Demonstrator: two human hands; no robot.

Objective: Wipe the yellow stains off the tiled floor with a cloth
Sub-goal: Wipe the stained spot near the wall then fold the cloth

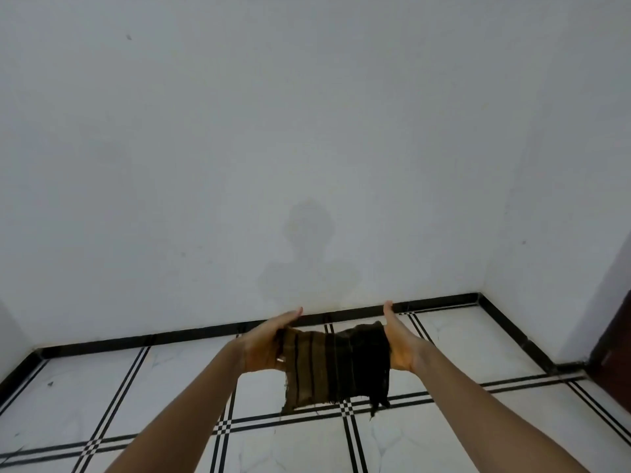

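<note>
The tiled floor [461, 343] is pale, glossy and veined, and from where I stand I can make out no yellow stain on it. The likeliest slip is therefore wiping the wrong tile, or missing a faint mark among the veining. The cloth [327, 367] hangs in the air above the floor, stretched between both hands. It is frayed and darker toward its right end, so I'd guess it could smear or shed threads. The left hand [264, 341] and right hand [401, 343] have their fingers straight and pressed together, pointing at the wall [307, 131]. The thumbs, mostly hidden, seem to pinch the cloth's side edges, a light hold that might let it drop. Counted: one floor, one cloth, two hands, no stains in sight.
</note>
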